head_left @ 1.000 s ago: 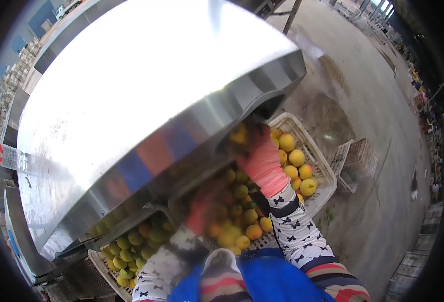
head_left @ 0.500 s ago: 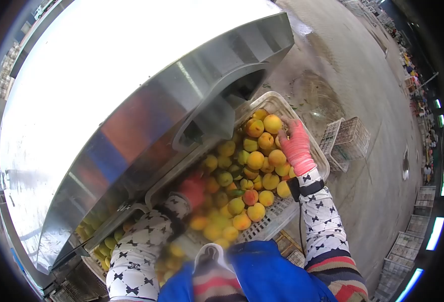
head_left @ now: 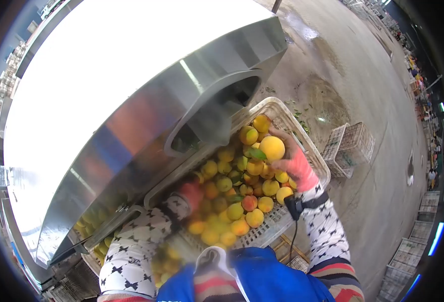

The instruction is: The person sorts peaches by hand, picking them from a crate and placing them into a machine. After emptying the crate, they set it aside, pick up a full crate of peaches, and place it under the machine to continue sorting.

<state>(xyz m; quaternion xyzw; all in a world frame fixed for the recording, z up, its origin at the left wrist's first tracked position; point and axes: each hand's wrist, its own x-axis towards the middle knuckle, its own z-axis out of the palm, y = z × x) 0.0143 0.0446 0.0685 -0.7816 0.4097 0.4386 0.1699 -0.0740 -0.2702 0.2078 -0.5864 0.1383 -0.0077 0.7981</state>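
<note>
A white plastic crate (head_left: 310, 135) full of yellow peaches (head_left: 236, 211) stands in front of me, some of them with green leaves or a red blush. My right hand (head_left: 298, 163), in a pink glove with bare fingertips, grips a large yellow peach (head_left: 272, 148) above the others, near the crate's right side. Over the crate's left side, among the fruit, is my left hand (head_left: 191, 194), also in pink. Its fingers are blurred and partly hidden, so whether it holds a peach cannot be made out.
A shiny metal machine (head_left: 146, 118) with a bright white top curves along the crate's far left side. Two pale crates (head_left: 350, 148) stand on the concrete floor (head_left: 378, 95) to the right. More crates (head_left: 413, 246) line the far right.
My right hand has closed round a peach and raised it above the pile, shifting a little nearer to me. My left hand stays in nearly the same spot.
</note>
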